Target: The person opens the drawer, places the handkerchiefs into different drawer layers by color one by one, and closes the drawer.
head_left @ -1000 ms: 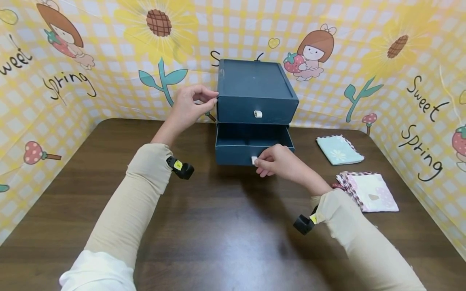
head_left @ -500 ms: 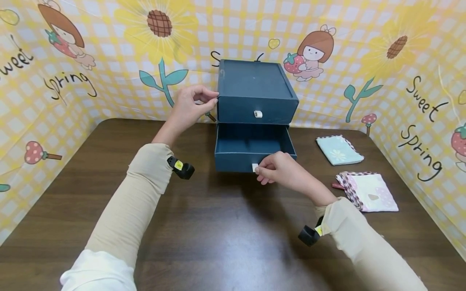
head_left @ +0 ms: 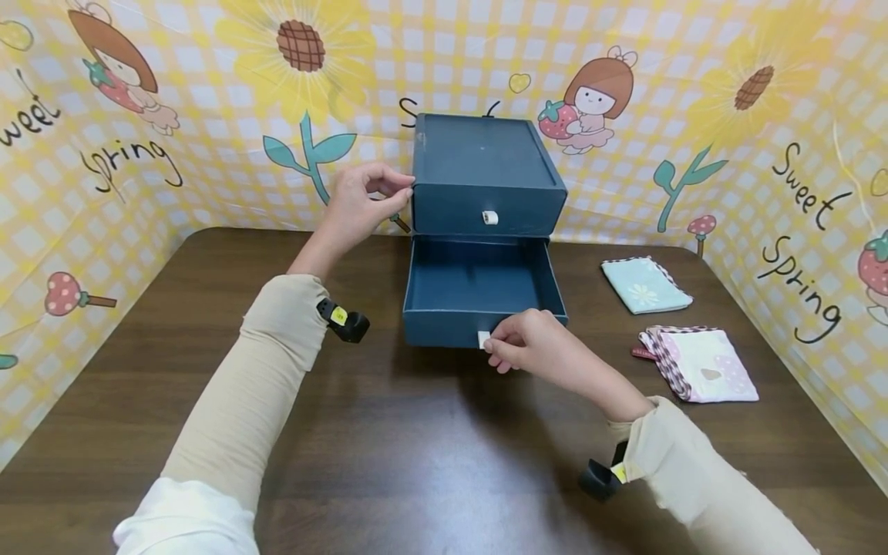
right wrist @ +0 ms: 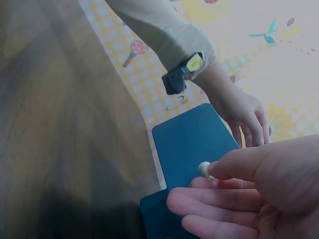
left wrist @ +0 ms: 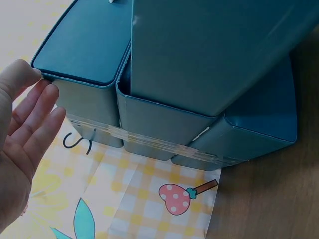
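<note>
A dark blue drawer box (head_left: 486,150) stands at the table's back, with a white pull (head_left: 490,218) on its closed top drawer. Below it, the middle drawer (head_left: 440,330) is pulled well out, its bare blue inside showing. My right hand (head_left: 537,343) pinches that drawer's white tab (head_left: 483,339) between thumb and forefinger. At the box's upper left front corner, my left hand (head_left: 364,196) touches the edge with its fingertips, fingers fairly straight. In the left wrist view the bottom drawer (left wrist: 269,107) is closed; the head view hides it behind the middle one.
To the right lie a folded light blue cloth (head_left: 645,285) and, nearer, a folded white and pink cloth (head_left: 718,370) with a checked edge. A yellow checked patterned sheet (head_left: 229,185) walls the brown wooden table (head_left: 388,447) at back and sides.
My right hand has drawn the middle drawer steadily toward me, so more of its inside shows. The left hand stays at the box corner, and the cloths have not moved.
</note>
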A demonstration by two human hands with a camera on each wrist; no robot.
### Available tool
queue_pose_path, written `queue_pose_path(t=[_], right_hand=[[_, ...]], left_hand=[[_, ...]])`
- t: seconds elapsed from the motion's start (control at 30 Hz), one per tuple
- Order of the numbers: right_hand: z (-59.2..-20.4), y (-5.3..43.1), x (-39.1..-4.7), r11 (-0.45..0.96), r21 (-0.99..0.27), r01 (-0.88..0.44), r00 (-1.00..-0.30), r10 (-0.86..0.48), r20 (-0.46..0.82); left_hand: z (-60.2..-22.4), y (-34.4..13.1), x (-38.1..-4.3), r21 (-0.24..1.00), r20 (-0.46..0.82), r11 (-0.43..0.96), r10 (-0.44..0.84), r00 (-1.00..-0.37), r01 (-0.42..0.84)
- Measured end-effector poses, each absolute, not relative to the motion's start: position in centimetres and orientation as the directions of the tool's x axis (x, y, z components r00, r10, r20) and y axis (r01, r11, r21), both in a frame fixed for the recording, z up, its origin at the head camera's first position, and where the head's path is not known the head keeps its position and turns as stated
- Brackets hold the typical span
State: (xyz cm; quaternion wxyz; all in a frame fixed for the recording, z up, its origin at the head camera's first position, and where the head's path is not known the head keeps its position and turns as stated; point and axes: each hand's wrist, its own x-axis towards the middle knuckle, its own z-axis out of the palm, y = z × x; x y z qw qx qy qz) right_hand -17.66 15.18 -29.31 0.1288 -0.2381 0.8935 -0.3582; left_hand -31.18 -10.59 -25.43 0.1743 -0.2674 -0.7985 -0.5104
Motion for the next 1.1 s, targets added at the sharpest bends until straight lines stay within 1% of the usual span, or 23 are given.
queue_pose_path(t=[0.27, 0.63, 1.1], right_hand=[[-29.3, 15.0, -16.3, 0.644, -0.679, -0.354, -0.848, -0.527, -0.058], [-30.1, 15.1, -15.8, 0.653, -0.653, -0.384, -0.846, -0.532, -0.034], [-30.8, 15.6, -15.5, 0.631, -0.674, -0.384, -0.855, -0.518, 0.002]], left_hand=[[-25.4, -10.6, -31.3, 0.719, 0.554, 0.341, 0.247, -0.795, 0.606], [-25.6, -10.6, -31.4, 0.728, 0.549, 0.329, 0.248, -0.798, 0.602], [-25.4, -10.5, -31.2, 0.718, 0.562, 0.33, 0.246, -0.79, 0.613]])
